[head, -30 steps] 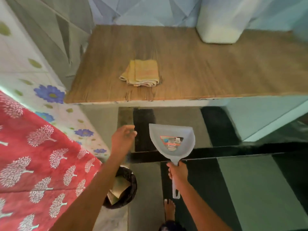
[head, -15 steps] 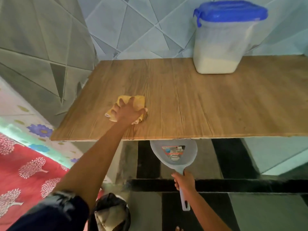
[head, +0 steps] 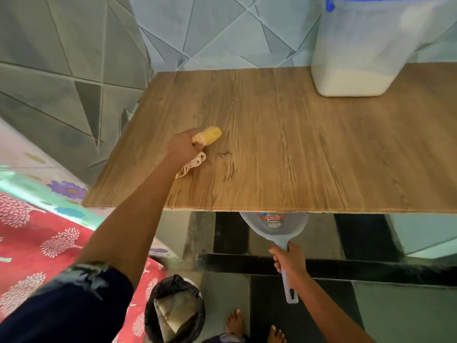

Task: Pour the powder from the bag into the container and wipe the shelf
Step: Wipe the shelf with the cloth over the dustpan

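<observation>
Two things have shifted around the wooden shelf [head: 296, 157] in the last second. The grey dustpan [head: 274, 227], earlier held out in the open, now has its mouth tucked under the shelf's front edge, and the right hand [head: 288, 259] keeps its grip clamped round the handle. The yellow cloth [head: 209, 136], which lay folded flat on the wood, is now bunched in the left hand [head: 181, 147]. That grip is closed round it, with one end poking past the knuckles and a pale tail trailing on the shelf. To my eye the wiping is just starting, with the pan set to catch whatever gets swept off.

At the back right stands the clear container [head: 358, 45] with white powder [head: 351, 82] lying in its lower part. Its blue lid [head: 330, 3] seems on, though the top is cut off, so pouring looks done. On the floor, a black-lined bin [head: 197, 315] holds a flattened brownish packet [head: 173, 315], and I cannot tell whether that is the bag.
</observation>
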A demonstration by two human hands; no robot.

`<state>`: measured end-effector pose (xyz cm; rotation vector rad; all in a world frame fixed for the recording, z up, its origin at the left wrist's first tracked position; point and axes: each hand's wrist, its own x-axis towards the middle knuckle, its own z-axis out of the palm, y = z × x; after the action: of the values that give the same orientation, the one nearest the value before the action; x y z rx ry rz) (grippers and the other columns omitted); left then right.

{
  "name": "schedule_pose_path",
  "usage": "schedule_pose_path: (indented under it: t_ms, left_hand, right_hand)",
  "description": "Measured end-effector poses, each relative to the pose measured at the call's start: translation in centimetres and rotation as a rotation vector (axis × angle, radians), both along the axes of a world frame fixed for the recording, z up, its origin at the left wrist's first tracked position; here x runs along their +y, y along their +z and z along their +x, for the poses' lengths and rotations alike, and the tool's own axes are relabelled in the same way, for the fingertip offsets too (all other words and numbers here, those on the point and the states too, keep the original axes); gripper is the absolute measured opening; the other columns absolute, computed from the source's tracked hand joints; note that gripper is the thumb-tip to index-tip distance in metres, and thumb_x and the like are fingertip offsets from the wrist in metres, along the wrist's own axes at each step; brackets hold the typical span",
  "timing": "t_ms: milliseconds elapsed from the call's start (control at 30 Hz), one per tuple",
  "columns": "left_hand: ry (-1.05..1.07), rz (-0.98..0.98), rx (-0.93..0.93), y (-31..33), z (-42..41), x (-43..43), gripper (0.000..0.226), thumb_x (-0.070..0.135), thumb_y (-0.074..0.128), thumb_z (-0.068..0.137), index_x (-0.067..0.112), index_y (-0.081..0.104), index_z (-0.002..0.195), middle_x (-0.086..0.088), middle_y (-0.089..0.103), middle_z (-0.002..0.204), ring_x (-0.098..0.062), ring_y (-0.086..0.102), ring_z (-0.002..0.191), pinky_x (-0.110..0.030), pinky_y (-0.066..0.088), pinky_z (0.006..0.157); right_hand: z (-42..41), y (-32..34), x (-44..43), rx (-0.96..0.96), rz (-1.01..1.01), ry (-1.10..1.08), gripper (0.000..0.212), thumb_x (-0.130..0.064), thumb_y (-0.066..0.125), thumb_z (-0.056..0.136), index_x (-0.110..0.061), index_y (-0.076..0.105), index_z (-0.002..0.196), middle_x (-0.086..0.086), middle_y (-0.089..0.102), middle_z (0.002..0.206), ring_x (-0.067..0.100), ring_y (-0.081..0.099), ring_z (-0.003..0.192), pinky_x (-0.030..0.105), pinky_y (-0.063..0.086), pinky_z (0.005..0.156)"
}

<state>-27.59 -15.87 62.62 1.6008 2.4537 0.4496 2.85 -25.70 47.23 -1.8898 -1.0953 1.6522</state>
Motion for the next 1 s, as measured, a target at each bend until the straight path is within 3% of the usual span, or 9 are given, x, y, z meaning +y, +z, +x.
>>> schedule_pose_path:
  t_ms: [200,267,367,433,500,567,667,833,1000]
  left_hand:
    - [0.29,0.083,0.197,0.3,-5.8,-4.2,0.044,0.042,0.046,0.088,0.02,0.054,0.126,-0.018,0.064,0.113,-0.039,0.061,0.103,-0.042,0.048,0.083]
    - [0.385,0.016,0.189,-0.3,-8.3,-5.8,0.048,0.045,0.045,0.088,0.016,0.055,0.124,-0.021,0.062,0.117,-0.041,0.058,0.108,-0.047,0.046,0.09]
    - [0.377,-0.19,0.066,-2.3,-10.7,-7.9,0.057,0.053,0.045,0.087,0.028,0.04,0.138,-0.025,0.029,0.148,-0.048,0.028,0.134,-0.061,0.023,0.11]
    - [0.393,-0.247,0.0,-3.6,-10.8,-8.6,0.063,0.056,0.046,0.087,0.039,0.026,0.144,-0.023,0.007,0.155,-0.048,0.012,0.14,-0.064,0.009,0.112]
    - [0.436,-0.233,0.047,-3.7,-9.8,-8.4,0.06,0.056,0.042,0.089,0.04,0.024,0.144,-0.021,0.007,0.156,-0.047,0.012,0.14,-0.064,0.005,0.111]
    - [0.471,-0.207,0.084,-3.4,-8.5,-7.5,0.056,0.053,0.039,0.09,0.037,0.028,0.143,-0.023,0.016,0.153,-0.048,0.018,0.138,-0.062,0.01,0.111]
    - [0.376,-0.155,0.11,-3.5,-3.8,-5.4,0.052,0.046,0.039,0.092,0.033,0.034,0.142,-0.025,0.025,0.148,-0.046,0.029,0.132,-0.056,0.022,0.108]
    - [0.038,-0.124,0.093,-4.0,12.3,-1.4,0.048,0.042,0.041,0.091,0.035,0.037,0.138,-0.02,0.032,0.142,-0.043,0.036,0.124,-0.052,0.031,0.103]
    - [-0.243,-0.047,-0.157,-2.1,21.5,0.0,0.044,0.031,0.045,0.091,0.03,0.044,0.135,-0.017,0.042,0.133,-0.035,0.053,0.112,-0.039,0.043,0.093]
  right_hand:
    - [-3.0,0.3,0.6,-0.007,-0.008,0.092,0.007,-0.009,0.062,0.084,-0.006,0.056,0.083,0.005,0.054,0.063,0.013,0.051,0.052,0.023,0.045,0.05]
    - [-3.7,0.4,0.7,-0.003,-0.011,0.119,0.007,-0.01,0.062,0.084,-0.006,0.057,0.085,0.004,0.055,0.063,0.013,0.051,0.053,0.022,0.045,0.05]
    - [-4.2,0.4,0.7,0.0,-0.012,0.137,0.007,-0.011,0.063,0.084,-0.006,0.058,0.086,0.004,0.055,0.063,0.013,0.052,0.054,0.023,0.046,0.051]
    - [-4.0,0.5,0.5,-0.003,-0.014,0.137,0.007,-0.011,0.063,0.084,-0.007,0.058,0.086,0.004,0.055,0.063,0.013,0.052,0.054,0.023,0.046,0.051]
    - [-3.5,0.5,0.3,0.0,-0.009,0.13,0.006,-0.012,0.063,0.085,-0.008,0.058,0.084,0.004,0.055,0.063,0.013,0.052,0.053,0.023,0.046,0.051]
    - [-2.6,0.6,0.2,-0.01,0.006,0.128,0.007,-0.012,0.063,0.085,-0.009,0.058,0.082,0.004,0.055,0.062,0.014,0.052,0.053,0.023,0.046,0.052]
    - [-1.0,0.8,0.1,-0.027,0.026,0.114,0.01,-0.012,0.063,0.084,-0.011,0.056,0.078,0.005,0.055,0.061,0.014,0.052,0.052,0.024,0.046,0.052]
    - [1.5,1.6,-0.4,0.0,0.051,0.073,0.009,-0.01,0.063,0.084,-0.01,0.056,0.078,0.005,0.055,0.06,0.014,0.051,0.05,0.023,0.046,0.051]
    - [3.3,2.7,-1.0,0.042,0.058,0.064,0.009,-0.01,0.062,0.084,-0.011,0.055,0.078,0.003,0.055,0.061,0.012,0.051,0.052,0.022,0.046,0.051]
